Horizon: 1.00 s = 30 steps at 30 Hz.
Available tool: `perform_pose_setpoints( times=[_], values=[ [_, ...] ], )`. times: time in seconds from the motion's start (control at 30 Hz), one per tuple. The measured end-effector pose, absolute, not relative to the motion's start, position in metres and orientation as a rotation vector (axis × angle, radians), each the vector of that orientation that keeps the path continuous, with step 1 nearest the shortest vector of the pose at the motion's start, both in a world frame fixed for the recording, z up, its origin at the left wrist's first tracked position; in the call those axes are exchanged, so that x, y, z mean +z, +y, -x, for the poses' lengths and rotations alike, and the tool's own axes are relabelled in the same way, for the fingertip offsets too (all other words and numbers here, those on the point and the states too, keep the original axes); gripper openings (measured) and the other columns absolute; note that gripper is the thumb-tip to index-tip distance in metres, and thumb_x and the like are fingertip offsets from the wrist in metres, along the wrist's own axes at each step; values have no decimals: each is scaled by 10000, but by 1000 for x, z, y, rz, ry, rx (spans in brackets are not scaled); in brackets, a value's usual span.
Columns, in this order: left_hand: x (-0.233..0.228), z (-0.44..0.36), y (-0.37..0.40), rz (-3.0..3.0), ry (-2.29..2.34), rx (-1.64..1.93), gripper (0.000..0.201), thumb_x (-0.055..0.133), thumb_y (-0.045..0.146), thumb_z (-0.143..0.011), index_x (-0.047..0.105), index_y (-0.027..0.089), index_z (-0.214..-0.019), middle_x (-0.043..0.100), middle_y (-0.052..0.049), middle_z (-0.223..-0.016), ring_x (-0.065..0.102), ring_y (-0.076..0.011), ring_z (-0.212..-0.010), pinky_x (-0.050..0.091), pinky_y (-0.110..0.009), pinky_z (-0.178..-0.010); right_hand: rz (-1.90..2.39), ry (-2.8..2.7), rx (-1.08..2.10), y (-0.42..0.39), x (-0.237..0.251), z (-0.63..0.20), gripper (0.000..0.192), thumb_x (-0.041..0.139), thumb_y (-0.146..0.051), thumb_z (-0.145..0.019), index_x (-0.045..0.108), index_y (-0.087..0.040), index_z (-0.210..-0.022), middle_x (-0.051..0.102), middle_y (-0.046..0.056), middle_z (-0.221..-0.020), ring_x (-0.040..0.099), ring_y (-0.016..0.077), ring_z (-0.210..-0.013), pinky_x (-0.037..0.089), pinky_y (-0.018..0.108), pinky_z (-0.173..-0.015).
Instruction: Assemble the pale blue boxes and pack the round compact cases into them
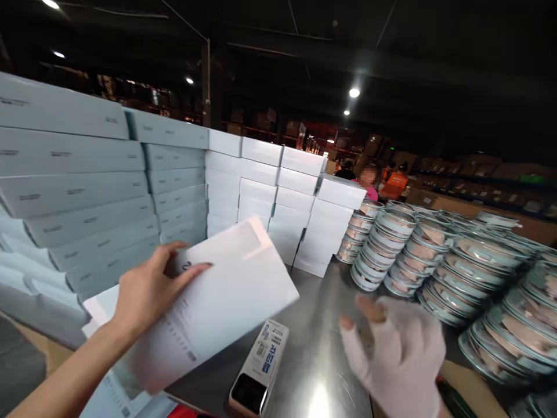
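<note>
My left hand (150, 290) is bare and grips a flat white box (217, 307) by its upper left side, holding it tilted above the metal table (322, 360). My right hand (400, 354) wears a white fingerless glove and hovers blurred over the table with fingers spread, holding nothing. It is nearest the stacks of round tins (435, 261) on the right. A small white handheld device with blue print (261, 368) lies on the table between my hands.
Tall stacks of flat white boxes (130, 191) line the left and back of the table. More white sheets or boxes (111, 395) lie under the held box. A person in pink (369, 180) and another in orange stand beyond the stacks.
</note>
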<state>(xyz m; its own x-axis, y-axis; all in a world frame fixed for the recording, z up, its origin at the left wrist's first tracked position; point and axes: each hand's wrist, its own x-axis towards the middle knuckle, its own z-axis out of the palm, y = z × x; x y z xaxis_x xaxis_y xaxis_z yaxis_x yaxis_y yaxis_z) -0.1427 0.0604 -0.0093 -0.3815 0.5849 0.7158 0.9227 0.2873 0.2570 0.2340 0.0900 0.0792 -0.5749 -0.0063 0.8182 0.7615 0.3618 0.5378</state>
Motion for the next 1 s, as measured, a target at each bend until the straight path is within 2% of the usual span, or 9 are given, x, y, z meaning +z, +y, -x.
perform_pose_setpoints(
  times=[0.17, 0.27, 0.37, 0.47, 0.6, 0.73, 0.8, 0.87, 1.0],
  values=[
    [14, 53, 21, 1958, -1221, -1145, 120, 659, 367, -1001, 597, 295, -1074, 700, 34, -727, 626, -191, -580, 450, -328, -656, 786, -1907, -684, 51, 26, -233, 390, 643, -349, -913, 526, -225, -1264, 667, 115, -972, 614, 301, -861, 506, 448, -774],
    [17, 26, 19, 1995, -1195, -1269, 76, 678, 336, -988, 619, 304, -1023, 663, 59, -667, 594, -179, -534, 410, -314, -603, 880, -1928, 429, 46, 18, -246, 370, 652, -439, -929, 578, -306, -1266, 735, 52, -1050, 699, 250, -887, 572, 362, -798],
    [18, 11, 32, 2019, -1216, -1303, 115, 637, 355, -1003, 639, 317, -1112, 671, 39, -728, 591, -194, -577, 425, -316, -640, 854, -1880, 1293, 40, 30, -262, 336, 678, -565, -877, 751, -241, -932, 699, 1, -811, 640, 172, -725, 547, 272, -730],
    [20, -7, 43, 2239, -1223, -1188, 673, 628, 614, -937, 423, 333, -1513, 695, -106, -1268, 668, -349, -1064, 458, -478, -977, 881, -1836, 1154, 35, 53, -273, 354, 638, -511, -922, 775, -207, -805, 661, 5, -732, 553, 143, -668, 497, 251, -671],
    [33, -38, 50, 2575, -1342, -1040, 1605, 872, 801, -445, -20, 245, -1658, 199, -230, -1713, 291, -538, -1496, 265, -663, -1198, 914, -1815, 994, 29, 84, -281, 287, 638, -407, -951, 736, -206, -772, 703, 6, -772, 573, 137, -687, 496, 238, -659],
    [53, -55, 55, 3084, -1613, -856, 1251, 921, 511, -598, 273, 219, -1626, 414, -196, -1638, 443, -466, -1449, 404, -589, -1155, 930, -1938, 884, 28, 99, -294, 249, 608, -383, -979, 733, -214, -846, 734, 31, -940, 661, 165, -773, 542, 257, -692],
    [55, -56, 62, 3280, -1704, -1148, 904, 865, 402, -698, 497, 252, -1509, 618, -112, -1496, 591, -404, -1334, 472, -523, -1112, 995, -1951, 439, 30, 98, -304, 140, 646, -353, -958, 730, -244, -987, 730, 38, -1002, 687, 189, -817, 567, 296, -754],
    [47, -57, 73, 3296, -1693, -1667, 693, 798, 409, -777, 578, 255, -1415, 697, -74, -1391, 641, -367, -1264, 508, -482, -1073, 1028, -1770, -76, 34, 91, -313, 328, 693, -354, -926, 652, -281, -1243, 691, 80, -1209, 679, 271, -1069, 549, 410, -962],
    [7, -66, 90, 3169, -1555, -2160, 724, 678, 620, -850, 484, 218, -1420, 688, -130, -1324, 629, -365, -1240, 538, -493, -1019, 1023, -1641, -16, 42, 54, -318, 820, 541, -546, -987, 98, -328, -1642, 193, 100, -1717, 217, 343, -1575, 253, 591, -1247]
  ],
)
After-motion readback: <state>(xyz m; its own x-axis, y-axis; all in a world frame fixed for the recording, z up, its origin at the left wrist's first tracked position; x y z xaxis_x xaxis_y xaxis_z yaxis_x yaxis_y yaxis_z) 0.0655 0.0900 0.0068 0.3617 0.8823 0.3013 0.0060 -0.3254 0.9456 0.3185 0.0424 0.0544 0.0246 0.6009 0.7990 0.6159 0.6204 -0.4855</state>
